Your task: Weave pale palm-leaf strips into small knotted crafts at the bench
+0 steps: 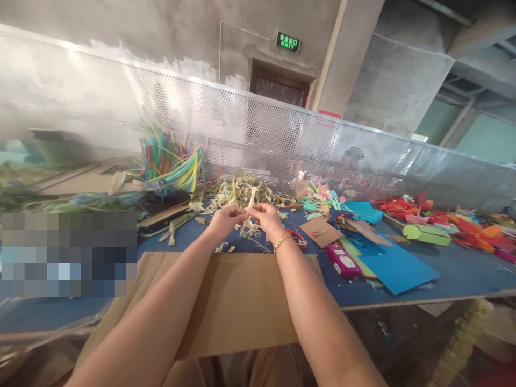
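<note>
My left hand (226, 219) and my right hand (266, 217) meet over the blue table (451, 269), fingers pinched together on a pale straw-coloured strip (250, 200) that sticks up between them. Both hands are closed on it. A gold bracelet (282, 242) circles my right wrist. Just beyond the hands lies a heap of pale leaf strips and scraps (242, 191). Under my forearms a brown cardboard sheet (237, 306) covers the near edge of the table.
Colourful plastic straws (173, 161) fan out at the back left. A blue paper sheet (397, 266), a pink case (342, 260), brown card (320, 231), and orange and green paper crafts (427, 226) lie to the right. A perforated metal screen (282, 140) bounds the far side.
</note>
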{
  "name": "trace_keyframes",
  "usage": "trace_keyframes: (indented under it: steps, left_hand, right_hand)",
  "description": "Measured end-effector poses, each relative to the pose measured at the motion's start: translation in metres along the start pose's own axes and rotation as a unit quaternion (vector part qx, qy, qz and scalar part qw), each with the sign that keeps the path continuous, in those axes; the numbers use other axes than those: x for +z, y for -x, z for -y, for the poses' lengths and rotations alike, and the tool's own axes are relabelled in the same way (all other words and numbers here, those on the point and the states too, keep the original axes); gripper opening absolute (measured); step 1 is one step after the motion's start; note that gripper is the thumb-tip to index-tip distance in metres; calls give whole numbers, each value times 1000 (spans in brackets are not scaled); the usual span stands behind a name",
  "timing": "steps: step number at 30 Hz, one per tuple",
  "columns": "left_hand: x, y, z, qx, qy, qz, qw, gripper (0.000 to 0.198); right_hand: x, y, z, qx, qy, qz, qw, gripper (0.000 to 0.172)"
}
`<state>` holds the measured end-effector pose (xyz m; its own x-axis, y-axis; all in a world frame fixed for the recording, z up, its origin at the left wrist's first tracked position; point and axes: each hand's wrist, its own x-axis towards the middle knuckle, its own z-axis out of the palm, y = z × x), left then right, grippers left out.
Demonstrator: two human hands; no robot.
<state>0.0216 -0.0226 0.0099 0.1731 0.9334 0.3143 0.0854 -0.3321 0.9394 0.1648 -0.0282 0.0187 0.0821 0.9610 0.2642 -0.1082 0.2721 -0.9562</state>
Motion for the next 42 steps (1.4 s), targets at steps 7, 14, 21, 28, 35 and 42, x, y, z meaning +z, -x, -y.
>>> trace_keyframes:
  steps: [7,14,21,28,35,42]
  left_hand:
    - [1,2,-3,-40,42,13,998,34]
    - [2,4,-6,-61,33,7,998,36]
    - [2,3,-6,-14,40,-5,999,40]
    - [0,4,-4,-71,49,16,996,37]
    - [1,4,-4,-66,89,12,994,36]
    - [0,0,4,-74,46,4,996,30]
  right_hand:
    - [-2,-4,-5,12,-9,8,1000,33]
    - [0,-1,-2,17,-2,8,1000,26]
    - [2,3,2,13,0,11,1000,23]
    - [0,0,-5,24,-9,58,998,31]
    - [-1,1,0,51,-33,83,995,33]
    - [0,2,-6,25,15,59,998,26]
